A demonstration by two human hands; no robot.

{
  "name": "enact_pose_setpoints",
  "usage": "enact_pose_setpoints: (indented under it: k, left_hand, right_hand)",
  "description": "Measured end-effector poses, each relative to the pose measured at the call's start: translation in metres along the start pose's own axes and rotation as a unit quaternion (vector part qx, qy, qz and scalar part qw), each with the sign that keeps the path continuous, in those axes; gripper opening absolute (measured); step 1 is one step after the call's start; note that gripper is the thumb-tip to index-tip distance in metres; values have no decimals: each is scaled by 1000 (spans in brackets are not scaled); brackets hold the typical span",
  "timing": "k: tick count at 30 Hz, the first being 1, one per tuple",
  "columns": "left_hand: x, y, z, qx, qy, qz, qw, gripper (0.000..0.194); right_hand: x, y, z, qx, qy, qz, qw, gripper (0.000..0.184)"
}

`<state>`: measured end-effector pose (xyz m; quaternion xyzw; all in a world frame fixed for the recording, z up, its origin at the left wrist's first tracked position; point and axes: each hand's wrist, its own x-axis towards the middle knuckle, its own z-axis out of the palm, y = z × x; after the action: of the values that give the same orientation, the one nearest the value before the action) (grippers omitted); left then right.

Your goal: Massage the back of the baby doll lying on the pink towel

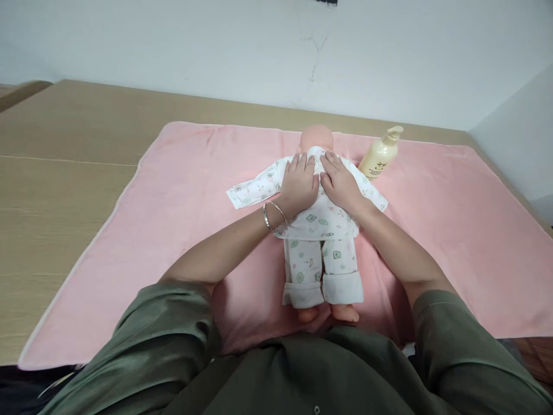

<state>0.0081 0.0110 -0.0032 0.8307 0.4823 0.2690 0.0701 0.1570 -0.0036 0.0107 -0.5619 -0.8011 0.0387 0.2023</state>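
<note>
Olive-green shirt fabric [311, 374] is filling the bottom of the view, closest to the lens, and from my remote post I am looking past it, along two bare forearms, to the hands. The left hand [299, 181] and right hand [341, 181] are lying palm down, side by side, fingers extended, on the upper body of a doll [323, 222]; the thumbs are almost meeting, though I cannot tell whether they are touching, and neither hand is gripping anything. A thin bangle [265, 216] is circling the left wrist beside the doll, so I am noting that a sideways sweep could be snagging cloth. Because the bald head [317, 138] is showing no features, I am judging that the doll is lying face down, its feet [344, 313] toward the wearer. It is wearing a printed white top [324, 213] and matching trousers [305, 262] with turned-up cuffs. I am worrying that too much weight through those arms would be pushing the head into the pink blanket [453, 230] underneath, or dragging that blanket across the counter [73, 202]. Just beyond the right-hand sleeve a cream pump bottle [379, 157] is standing; I am counting it as the likeliest thing to topple, should the right hand be swinging outward or the blanket be bunching under its base. Farther off, a pale wall [181, 52] is closing the scene.
</note>
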Motion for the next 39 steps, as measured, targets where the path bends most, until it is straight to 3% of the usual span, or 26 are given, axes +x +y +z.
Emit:
enact_pose_setpoints:
  k: [10,14,17,22,25,29,34,39]
  left_hand:
    - [6,-11,0,-28,-3,-3,1000,52]
    - [20,-24,-2,-42,-41,-42,997,56]
    - [22,-28,0,-36,-31,-52,998,59]
    - [1,-7,1,10,23,-22,999,55]
    - [-11,6,-3,48,8,3,999,53]
    - [-3,-2,-10,52,-25,8,998,50]
    - [12,-17,-17,60,-68,23,996,46]
    - [-6,-1,-15,85,-17,40,995,45]
  right_hand:
    - [1,-2,1,-18,11,100,995,65]
    - [-9,-17,-1,-47,9,103,994,60]
    - [-14,-27,-4,-60,-2,79,995,57]
    - [-2,-14,-10,-15,-55,77,995,58]
    - [7,-3,-7,6,-50,98,994,64]
    - [-1,-16,0,-38,-20,101,994,62]
    - [-19,-41,-6,-58,-50,83,994,60]
    - [-2,-16,-11,22,-73,97,992,64]
